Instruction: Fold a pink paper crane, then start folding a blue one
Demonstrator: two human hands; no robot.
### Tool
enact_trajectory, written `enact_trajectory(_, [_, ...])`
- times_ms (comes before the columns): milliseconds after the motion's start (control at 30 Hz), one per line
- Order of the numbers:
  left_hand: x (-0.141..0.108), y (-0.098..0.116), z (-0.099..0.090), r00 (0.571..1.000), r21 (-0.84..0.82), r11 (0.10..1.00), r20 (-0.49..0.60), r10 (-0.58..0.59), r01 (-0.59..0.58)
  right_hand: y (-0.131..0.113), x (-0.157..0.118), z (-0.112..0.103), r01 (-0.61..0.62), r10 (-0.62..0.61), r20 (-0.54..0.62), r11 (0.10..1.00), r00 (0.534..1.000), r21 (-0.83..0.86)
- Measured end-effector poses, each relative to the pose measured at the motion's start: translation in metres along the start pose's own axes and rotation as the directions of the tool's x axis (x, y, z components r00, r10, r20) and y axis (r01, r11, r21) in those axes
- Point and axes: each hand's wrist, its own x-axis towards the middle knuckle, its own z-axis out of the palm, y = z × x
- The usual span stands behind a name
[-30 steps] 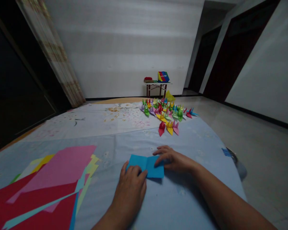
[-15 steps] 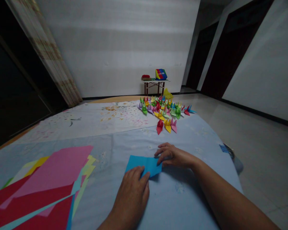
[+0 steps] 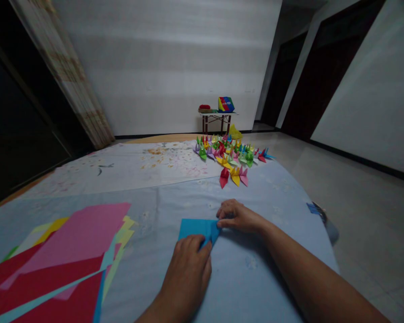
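A blue sheet of origami paper lies on the table in front of me, its right side folded over into a slanting edge. My left hand rests on the near part of the sheet, fingers bent and thumb by the fold, holding it down. At the upper right corner, my right hand pinches the paper between thumb and curled fingers. The lower part of the sheet is hidden under my left hand.
Coloured paper sheets lie in a loose stack at the left. Three folded paper cranes stand beyond my hands, with a cluster of several more cranes behind. A pale blue cloth covers the round table.
The right part of the blue paper has gone from lying wide to folded inward. My right hand has closed its fingers on the corner; my left hand stays nearly in place.
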Motion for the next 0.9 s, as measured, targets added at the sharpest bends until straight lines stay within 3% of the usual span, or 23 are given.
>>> enact_trajectory(167, [-0.002,-0.001,0.004,0.999,0.015,0.999,-0.032,-0.028,0.029,-0.006,0.003,0.009,-0.107,0.098,-0.076,0.986,0.992,-0.128])
enact_trajectory(300, [-0.002,0.002,0.004,1.0,0.064,0.998,0.008,-0.005,0.004,-0.008,0.002,0.012,-0.126,0.11,-0.092,0.974,0.99,-0.191])
enact_trajectory(533, [-0.004,0.01,0.003,0.994,0.155,0.986,0.086,-0.066,0.052,-0.011,-0.002,0.017,-0.148,0.119,-0.141,0.966,0.983,-0.211])
enact_trajectory(900, [-0.007,0.01,0.013,0.998,0.226,0.972,0.023,-0.065,0.058,-0.013,-0.001,0.022,-0.185,0.149,-0.168,0.957,0.974,-0.223])
